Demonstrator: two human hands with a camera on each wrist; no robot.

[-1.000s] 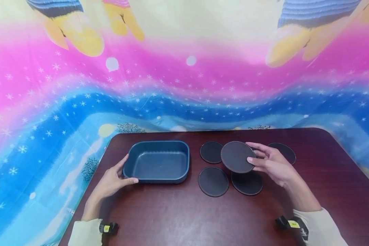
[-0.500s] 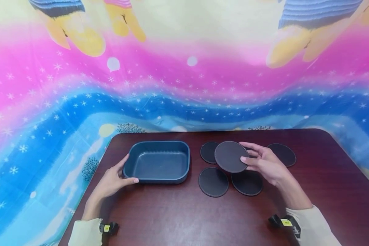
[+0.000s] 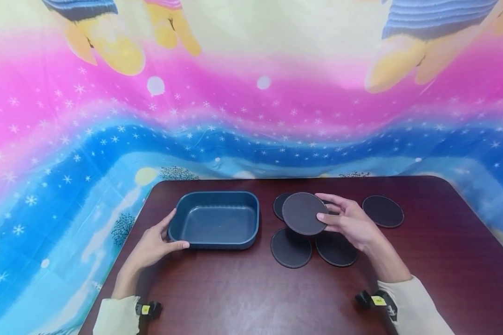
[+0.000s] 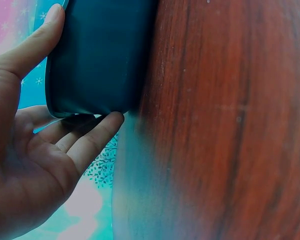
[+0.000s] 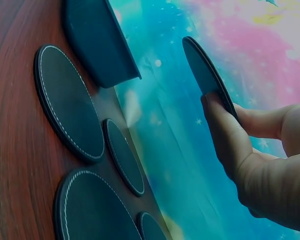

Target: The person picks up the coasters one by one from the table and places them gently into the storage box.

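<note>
My left hand (image 3: 154, 245) holds the left end of a dark blue-green rectangular container (image 3: 223, 226), thumb at the near side and fingers round the far corner. In the left wrist view the thumb (image 4: 46, 29) lies along its rim. The right hand (image 3: 354, 224) pinches a round dark brown coaster (image 3: 302, 213) by its right edge, tilted and raised off the table. Below it lie a front-left coaster (image 3: 291, 253), a front-right coaster (image 3: 336, 253) partly behind the hand, and a back-left coaster (image 3: 278, 207) mostly covered by the held one.
Another coaster (image 3: 383, 211) lies apart at the right, beyond the right hand. Everything rests on a dark red wooden table (image 3: 243, 293). A colourful printed cloth (image 3: 234, 116) hangs right behind the table's far edge. Pale sleeves and wrist straps show on both arms.
The right hand has carried the coaster leftward toward the container, uncovering more of the far-right coaster and covering more of the back-left one. The left hand and container stay put.
</note>
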